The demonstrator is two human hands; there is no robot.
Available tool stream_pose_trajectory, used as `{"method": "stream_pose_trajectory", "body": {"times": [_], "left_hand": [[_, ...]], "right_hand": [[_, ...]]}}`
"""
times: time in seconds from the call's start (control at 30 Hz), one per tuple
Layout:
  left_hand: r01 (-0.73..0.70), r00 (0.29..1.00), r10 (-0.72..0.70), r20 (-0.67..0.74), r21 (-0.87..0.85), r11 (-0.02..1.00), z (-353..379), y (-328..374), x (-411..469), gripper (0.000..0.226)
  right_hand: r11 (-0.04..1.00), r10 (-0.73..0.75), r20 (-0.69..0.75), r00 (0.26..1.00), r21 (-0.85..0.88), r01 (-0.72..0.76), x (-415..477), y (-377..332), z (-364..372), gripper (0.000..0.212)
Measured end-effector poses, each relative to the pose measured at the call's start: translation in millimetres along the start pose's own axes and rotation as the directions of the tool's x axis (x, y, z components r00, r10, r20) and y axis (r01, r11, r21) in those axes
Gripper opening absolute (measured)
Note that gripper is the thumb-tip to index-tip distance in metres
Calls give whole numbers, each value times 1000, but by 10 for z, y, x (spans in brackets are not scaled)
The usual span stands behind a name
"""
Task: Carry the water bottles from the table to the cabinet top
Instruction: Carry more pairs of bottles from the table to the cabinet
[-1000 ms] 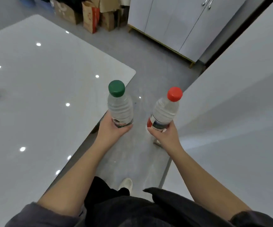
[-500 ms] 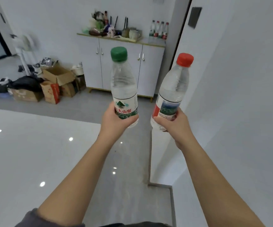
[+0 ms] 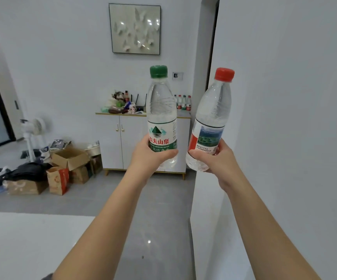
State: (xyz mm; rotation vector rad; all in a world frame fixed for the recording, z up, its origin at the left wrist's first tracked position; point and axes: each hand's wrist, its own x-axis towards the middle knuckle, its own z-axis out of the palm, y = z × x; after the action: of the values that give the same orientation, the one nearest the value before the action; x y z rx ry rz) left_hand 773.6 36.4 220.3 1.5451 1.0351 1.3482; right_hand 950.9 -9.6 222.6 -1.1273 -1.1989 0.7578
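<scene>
We are in a pale room with a grey tiled floor (image 3: 159, 219), and nearest to us the corner of the glossy white table (image 3: 32, 245) shows at lower left, with a white wall (image 3: 284, 138) running close along our right. Above the floor between them both forearms reach forward. Our left hand (image 3: 147, 158) is wrapped around the label of a clear plastic water bottle with a green cap (image 3: 161, 118), held upright; our right hand (image 3: 218, 158) grips the lower part of a clear plastic water bottle with a red cap (image 3: 212, 122), tilted a little to the right. The two bottles are near each other but apart, both off the table and in the air. Beyond them, across the floor, stands the white two-door cabinet (image 3: 121, 146) against the far wall, its top (image 3: 139, 114) cluttered on the left, with a row of small bottles (image 3: 182, 102) at its right end. We judge the carrying step to be under way, with placing not yet done. The next move calls for walking across, keeping clear of the cardboard boxes (image 3: 68, 162) on the left, and finding free space on the top beside the row.
</scene>
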Motion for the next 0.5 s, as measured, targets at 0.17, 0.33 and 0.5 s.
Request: {"method": "stream_pose_trajectory", "body": {"times": [0.17,0.33,0.5], "left_hand": [[6,1000,-6,-9,-12,1000,-37,69,27,50],[-3,1000,3,5,-16,1000,-78,65,71,51],[5,1000,-5,4,-105,994,-114,28,219,47]], "right_hand": [[999,-18,-5,1000,31,18,32,-53,13,45],[999,-13,-24,1000,31,13,84,-42,56,44],[999,-22,-30,999,28,23,208,-55,137,43]]}}
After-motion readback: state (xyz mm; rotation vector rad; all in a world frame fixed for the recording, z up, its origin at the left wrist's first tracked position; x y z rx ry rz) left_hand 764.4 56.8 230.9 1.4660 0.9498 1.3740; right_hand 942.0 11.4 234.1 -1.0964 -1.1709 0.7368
